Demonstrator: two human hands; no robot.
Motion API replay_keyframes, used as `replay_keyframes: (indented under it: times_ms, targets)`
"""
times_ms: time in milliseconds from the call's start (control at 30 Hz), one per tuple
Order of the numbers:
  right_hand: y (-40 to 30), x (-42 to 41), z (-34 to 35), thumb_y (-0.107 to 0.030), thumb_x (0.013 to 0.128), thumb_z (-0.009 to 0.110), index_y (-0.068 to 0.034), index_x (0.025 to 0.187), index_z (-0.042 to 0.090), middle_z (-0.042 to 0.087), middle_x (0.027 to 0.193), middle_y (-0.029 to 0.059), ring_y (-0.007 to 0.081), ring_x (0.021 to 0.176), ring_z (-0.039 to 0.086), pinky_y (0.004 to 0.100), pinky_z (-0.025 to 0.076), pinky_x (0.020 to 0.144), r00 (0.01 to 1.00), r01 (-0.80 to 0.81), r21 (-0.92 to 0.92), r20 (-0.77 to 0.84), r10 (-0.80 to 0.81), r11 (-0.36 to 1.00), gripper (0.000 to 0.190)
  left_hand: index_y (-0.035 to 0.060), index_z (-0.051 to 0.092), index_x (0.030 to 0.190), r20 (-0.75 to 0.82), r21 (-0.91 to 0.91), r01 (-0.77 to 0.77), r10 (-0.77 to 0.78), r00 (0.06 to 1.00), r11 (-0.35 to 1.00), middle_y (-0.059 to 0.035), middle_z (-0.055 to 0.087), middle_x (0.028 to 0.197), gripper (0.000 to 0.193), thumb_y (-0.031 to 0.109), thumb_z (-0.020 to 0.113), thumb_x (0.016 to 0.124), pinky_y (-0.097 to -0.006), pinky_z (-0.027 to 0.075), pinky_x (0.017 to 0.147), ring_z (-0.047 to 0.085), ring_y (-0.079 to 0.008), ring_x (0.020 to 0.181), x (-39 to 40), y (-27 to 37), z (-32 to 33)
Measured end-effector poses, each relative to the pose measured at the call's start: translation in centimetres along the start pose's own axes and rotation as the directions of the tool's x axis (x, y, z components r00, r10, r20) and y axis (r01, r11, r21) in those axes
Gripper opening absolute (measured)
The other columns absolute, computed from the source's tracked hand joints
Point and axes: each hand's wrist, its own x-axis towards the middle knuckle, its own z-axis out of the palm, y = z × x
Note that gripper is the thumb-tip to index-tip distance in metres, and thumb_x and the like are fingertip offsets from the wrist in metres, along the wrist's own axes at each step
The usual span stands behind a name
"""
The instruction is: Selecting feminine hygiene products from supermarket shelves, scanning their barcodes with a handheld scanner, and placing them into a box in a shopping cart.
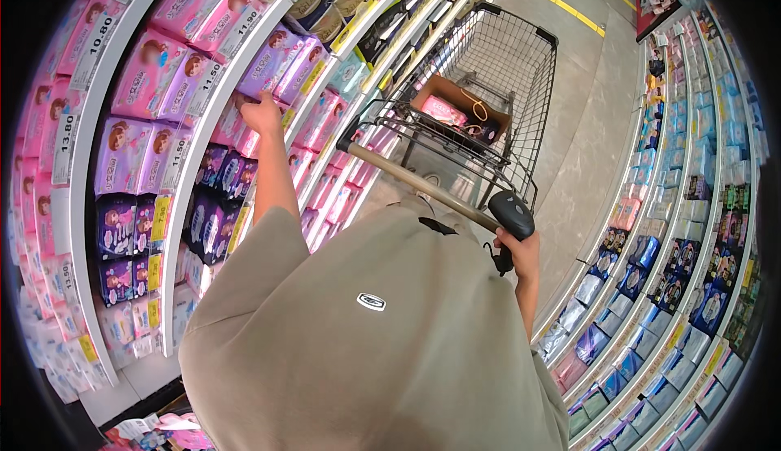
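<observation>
My left hand [262,115] reaches into the left shelf, at the lower edge of a purple sanitary-pad pack [271,63]. Pink packs [230,124] lie just beneath and beside its fingers. Part of the fingers is hidden, so whether they grip a pack cannot be told. Low on the right, my right hand [520,248] is closed around the end of the shopping cart's handle [421,185], below a black rounded end piece [511,214]. In the wire cart [518,42] sits an open cardboard box [436,85] with a pink pack [444,111] and a looped cord handle [475,106].
Shelves with price labels [64,146] run close along my left side, stacked with pink, purple and dark blue packs [117,225]. Another long shelf of packs [628,329] curves along the right. Between them is a grey tiled floor [586,103] with yellow lines [558,5] farther ahead.
</observation>
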Motion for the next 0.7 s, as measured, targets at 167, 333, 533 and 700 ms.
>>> replay_keyframes:
  times_ms: [167,333,533,700]
  targets:
    - [0.4,0.6,0.1,-0.011,0.073,0.069,0.001,0.080,0.064,0.060,0.062,0.0028,0.0101,0.055,0.057,0.0243,0.045,0.054,1.000,-0.023,-0.011,-0.001,0.023,1.000,0.015,-0.0056,0.055,0.093,-0.032,0.046,0.109,-0.107,0.994,0.993,-0.0154,0.064,0.084,0.034,0.009,0.073,0.069,-0.0343,0.047,0.072,0.062,-0.0251,0.076,-0.8,2.3,0.5]
    - [0.4,0.9,0.3,-0.009,0.073,0.068,0.002,0.084,0.062,0.060,0.065,0.0041,0.0114,0.055,0.057,0.0250,0.046,0.054,0.999,-0.034,0.001,-0.001,0.034,0.999,0.017,-0.0045,0.055,0.091,0.017,0.165,0.099,-0.103,0.995,0.981,-0.0142,0.064,0.083,0.032,0.010,0.074,0.070,-0.0341,0.047,0.070,0.062,-0.0243,0.074,-0.4,2.0,0.8]
    - [0.7,1.0,0.3,-0.012,0.074,0.068,0.001,0.081,0.063,0.060,0.063,0.0031,0.0104,0.055,0.056,0.0243,0.045,0.054,0.999,-0.032,-0.014,0.019,0.032,0.999,0.016,-0.0048,0.056,0.093,0.057,0.008,0.095,-0.096,0.994,0.995,-0.0146,0.065,0.084,0.031,0.011,0.073,0.072,-0.0348,0.048,0.071,0.063,-0.0249,0.075,0.3,-0.4,1.5]
    - [1.2,0.6,0.6,-0.013,0.074,0.068,0.001,0.081,0.063,0.060,0.063,0.0029,0.0098,0.056,0.056,0.0242,0.044,0.054,0.999,-0.040,-0.018,0.026,0.041,0.999,0.016,-0.0052,0.055,0.095,-0.159,0.264,-0.064,0.109,0.981,0.962,-0.0162,0.060,0.091,0.033,0.011,0.070,0.070,-0.0365,0.047,0.074,0.060,-0.0256,0.077,-2.3,0.6,0.7]
